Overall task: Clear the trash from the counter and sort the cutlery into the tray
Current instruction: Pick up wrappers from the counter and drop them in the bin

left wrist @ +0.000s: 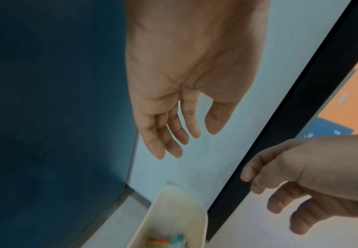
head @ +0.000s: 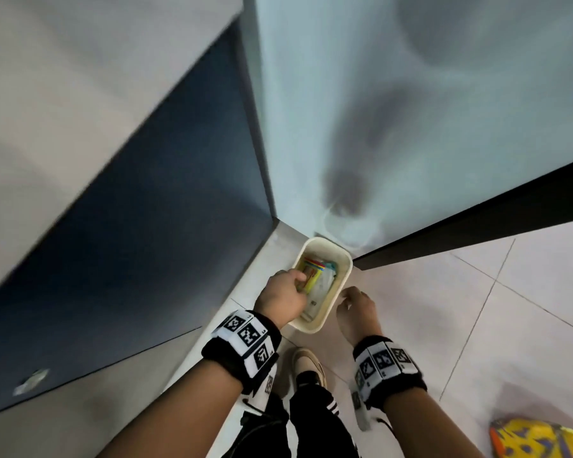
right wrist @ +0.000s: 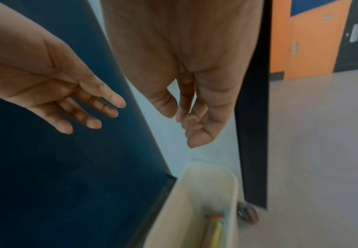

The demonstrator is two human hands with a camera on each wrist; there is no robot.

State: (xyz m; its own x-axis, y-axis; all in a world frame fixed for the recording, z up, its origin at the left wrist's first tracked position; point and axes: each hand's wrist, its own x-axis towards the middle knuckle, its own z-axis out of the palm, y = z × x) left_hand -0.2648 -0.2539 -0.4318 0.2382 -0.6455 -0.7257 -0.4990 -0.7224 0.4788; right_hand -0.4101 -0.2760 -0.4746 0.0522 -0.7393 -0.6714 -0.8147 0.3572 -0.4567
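We look down at a blue cabinet (head: 139, 226) beside a pale frosted panel (head: 411, 127), with a tiled floor (head: 477, 309) below. A cream bin (head: 341, 259) stands on the floor in the corner where the two meet; it holds trash (head: 318, 276), a striped, colourful wrapper among clear plastic. Our left hand (head: 283, 297) hangs over the bin's near left rim, fingers straight and slack, holding nothing. Our right hand (head: 358, 309) hovers just right of the bin, fingers loosely curled, also holding nothing. A yellow bag (head: 540, 438) lies on the floor at far right.
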